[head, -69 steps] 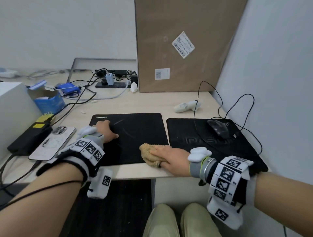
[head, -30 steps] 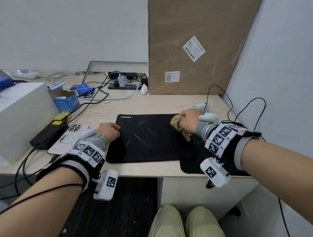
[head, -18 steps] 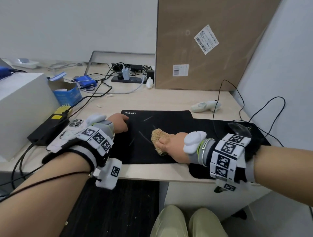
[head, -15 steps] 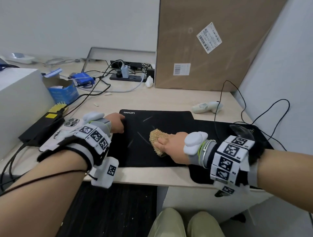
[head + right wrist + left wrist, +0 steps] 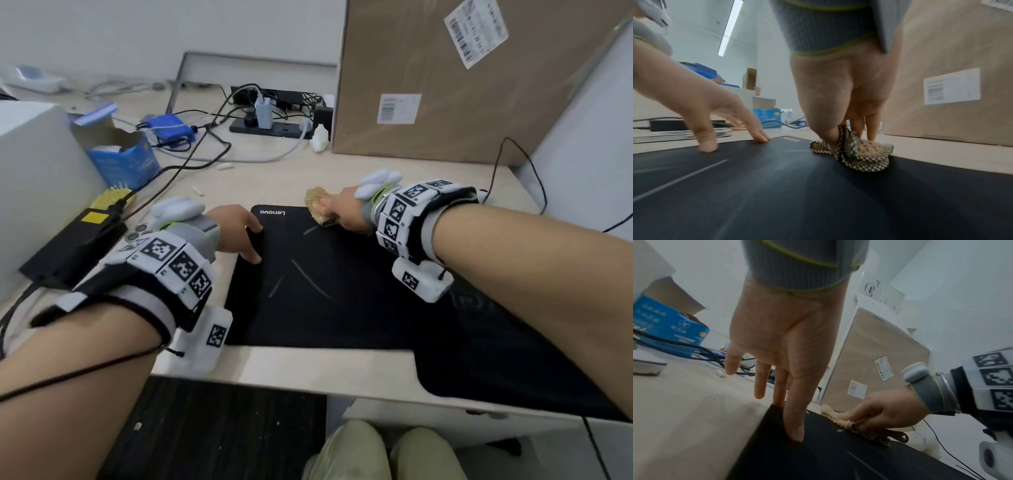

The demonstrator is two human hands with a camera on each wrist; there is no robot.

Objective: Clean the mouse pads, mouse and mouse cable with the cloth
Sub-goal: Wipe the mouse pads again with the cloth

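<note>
A black Lenovo mouse pad (image 5: 325, 291) lies flat on the desk with faint pale streaks on it. My left hand (image 5: 251, 240) presses its left edge with straight fingers (image 5: 795, 433). At the pad's far edge my right hand (image 5: 337, 212) grips the crumpled tan woven cloth (image 5: 317, 205), thumb and fingers pinching it down onto the pad (image 5: 777, 194). The cloth (image 5: 863, 155) overlaps the pad's far edge. A second black mouse pad (image 5: 513, 370) lies to the right under my right forearm. The mouse is hidden; a loop of its black cable (image 5: 503, 154) shows beyond the wrist.
A tall cardboard box (image 5: 445, 85) stands behind the pads. A power strip (image 5: 270, 128) with tangled cables is at the back, and a blue carton (image 5: 123, 161), a phone (image 5: 133, 236) and a black adapter (image 5: 75, 246) are left of my left hand. The desk's front edge (image 5: 308, 370) is close.
My right hand has pushed the cloth from the middle of the Lenovo pad up to its far edge. My left hand has stayed pressing the left edge.
</note>
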